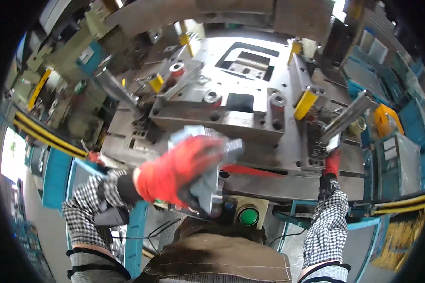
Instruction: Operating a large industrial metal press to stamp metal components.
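Note:
My left hand (179,172), in a red glove with a checked sleeve, grips a grey sheet-metal part (211,160) in front of the press die; the part is blurred by motion. My right hand (332,162), also red-gloved, is out at the right side of the die and holds a small pale metal piece (333,141) next to a slanted steel bar (345,115). The grey steel die block (222,118) with several round holes and posts lies beyond both hands.
A green push button (248,216) sits on a panel just below the press bed. Yellow stop blocks (305,104) stand on the die. Blue bins (401,146) are at the right, a blue frame (56,177) at the left, and yellow-black striped rails.

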The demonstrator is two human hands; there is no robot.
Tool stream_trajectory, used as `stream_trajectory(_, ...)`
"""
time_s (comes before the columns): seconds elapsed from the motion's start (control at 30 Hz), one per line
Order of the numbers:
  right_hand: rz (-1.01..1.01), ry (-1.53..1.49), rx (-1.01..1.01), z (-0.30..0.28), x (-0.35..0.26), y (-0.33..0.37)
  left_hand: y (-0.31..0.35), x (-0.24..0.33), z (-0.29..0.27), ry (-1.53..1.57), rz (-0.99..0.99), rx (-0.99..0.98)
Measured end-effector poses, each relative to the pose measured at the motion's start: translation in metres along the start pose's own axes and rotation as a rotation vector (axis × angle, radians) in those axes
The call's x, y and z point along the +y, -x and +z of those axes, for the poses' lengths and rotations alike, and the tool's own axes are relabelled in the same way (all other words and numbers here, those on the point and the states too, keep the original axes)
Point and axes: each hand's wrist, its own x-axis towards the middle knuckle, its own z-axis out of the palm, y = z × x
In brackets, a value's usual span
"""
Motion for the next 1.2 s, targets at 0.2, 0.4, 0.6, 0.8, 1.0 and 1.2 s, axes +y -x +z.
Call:
stream_trajectory(0.2,-0.139,0.089,-0.117,0.015,-0.031,0.006,0.105,0.029,0.239,-0.270,-0.338,-0.122)
stream_trajectory(0.4,-0.098,0.070,-0.205,-0.062,-0.050,-0.009,0.098,-0.015,0.315,-0.512,-0.356,-0.081)
stream_trajectory(0.6,0.248,-0.960,-0.517,-0.172,0.013,0.045,0.099,-0.046,0.310,-0.472,-0.460,-0.144)
stream_trajectory(0.8,-0.373,-0.524,-0.299,-0.265,-0.029,0.151,0.114,-0.044,0.279,-0.362,-0.371,-0.183)
stream_trajectory(1.0,-0.749,-0.642,-0.549,-0.253,-0.356,0.196,0.146,-0.065,0.310,-0.452,-0.307,-0.175)
stream_trajectory(1.2,-0.995,-0.526,-0.638,-0.135,-0.501,0.093,0.142,-0.084,0.269,-0.221,-0.285,-0.201)
